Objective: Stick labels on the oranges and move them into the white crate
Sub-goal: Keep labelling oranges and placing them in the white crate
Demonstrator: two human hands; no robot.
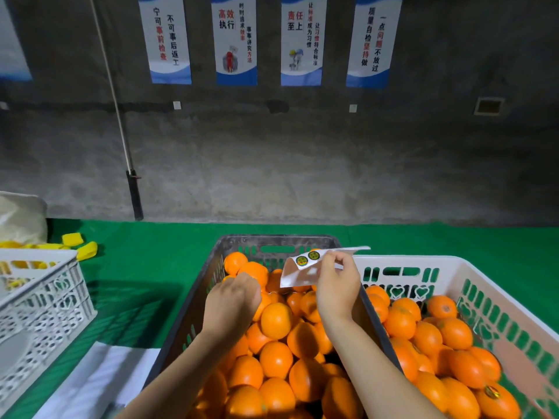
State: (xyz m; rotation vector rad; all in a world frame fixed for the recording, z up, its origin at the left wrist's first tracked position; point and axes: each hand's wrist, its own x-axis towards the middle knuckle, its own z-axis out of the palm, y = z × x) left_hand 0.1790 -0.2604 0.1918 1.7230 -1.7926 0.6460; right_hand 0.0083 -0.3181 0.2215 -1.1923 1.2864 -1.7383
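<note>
Right hand [337, 285] pinches a label sheet [299, 273] above the dark crate [196, 297] of oranges [276, 320], stickers facing up, probably for peeling. Left hand [231, 300] reaches among them, grip hidden. The white crate [438, 263] sits alongside, part filled.

light: dim wall [272, 164], bright foreground | shadows: left of dark crate [193, 300] | distortion: wide-angle edge bending | blur: slight softness

We have one wide view, worn on the head, facing forward and down over the green table [151, 267]. The dark crate [193, 297] and white crate [514, 306] lie close below us; the wall [272, 161] fills the upper half.
</note>
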